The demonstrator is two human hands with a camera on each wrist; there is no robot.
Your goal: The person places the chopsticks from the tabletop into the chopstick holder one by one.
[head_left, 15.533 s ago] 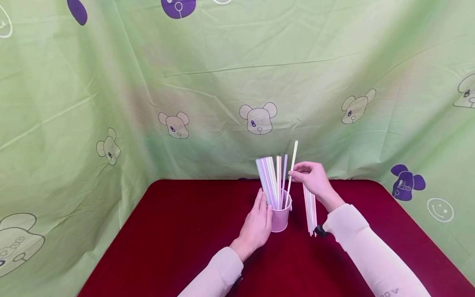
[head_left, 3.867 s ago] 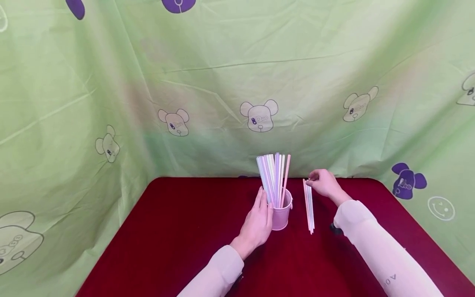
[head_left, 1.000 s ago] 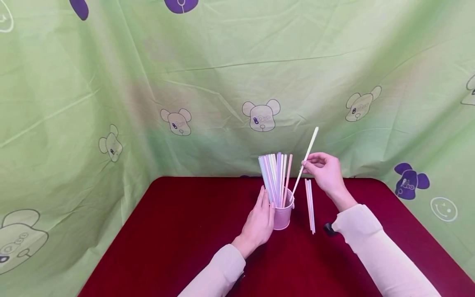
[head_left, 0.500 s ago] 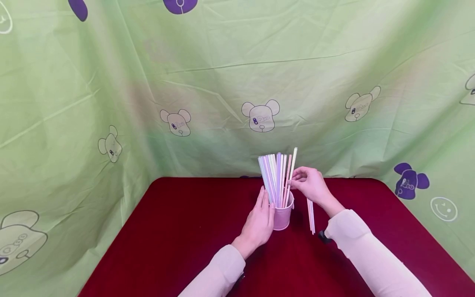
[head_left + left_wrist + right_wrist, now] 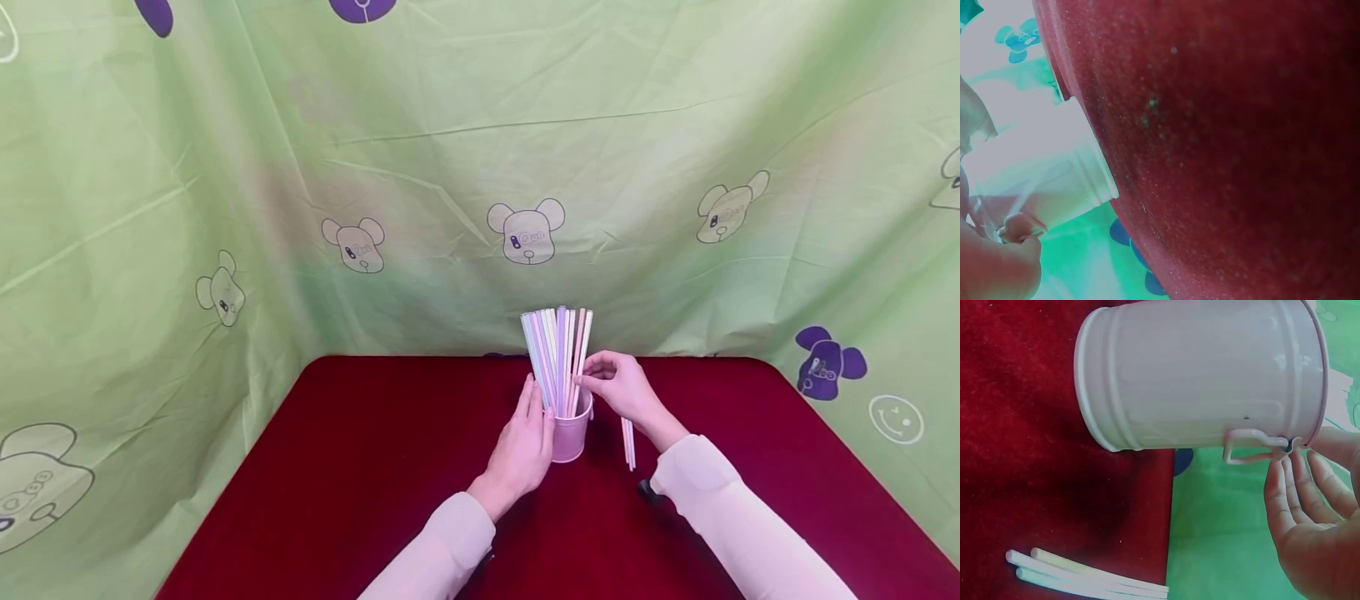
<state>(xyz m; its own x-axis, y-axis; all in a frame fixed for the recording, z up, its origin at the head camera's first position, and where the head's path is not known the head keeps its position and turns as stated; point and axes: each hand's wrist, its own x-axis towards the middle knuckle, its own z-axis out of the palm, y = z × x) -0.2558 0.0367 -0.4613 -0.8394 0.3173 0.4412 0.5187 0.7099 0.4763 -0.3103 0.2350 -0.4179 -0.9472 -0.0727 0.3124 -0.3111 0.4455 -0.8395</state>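
A small pink metal bucket (image 5: 569,439) stands upright on the table, holding a bundle of long pastel straws (image 5: 542,354) that rise above its rim. My left hand (image 5: 519,446) grips the bucket's left side; in the left wrist view the thumb (image 5: 1019,262) lies by a handle loop near the rim. Between thumb and fingers, my right hand (image 5: 624,390) pinches a pale straw (image 5: 587,340) that stands inside the bucket on its right. In the right wrist view, that hand's fingertips (image 5: 1275,481) are right at the bucket's rim and handle, and the straw's lower part is hidden.
A few loose straws (image 5: 629,446) lie on the red tablecloth (image 5: 390,467) right of the bucket, partly under the right forearm in the head view. Their ends (image 5: 1038,562) show in the right wrist view. A green printed curtain (image 5: 427,283) hangs behind the table.
The right hand has brought the pale straw left and lowered it into the bucket, level with the others. Over the longer span, straws on the table became fewer. The left hand stays put.
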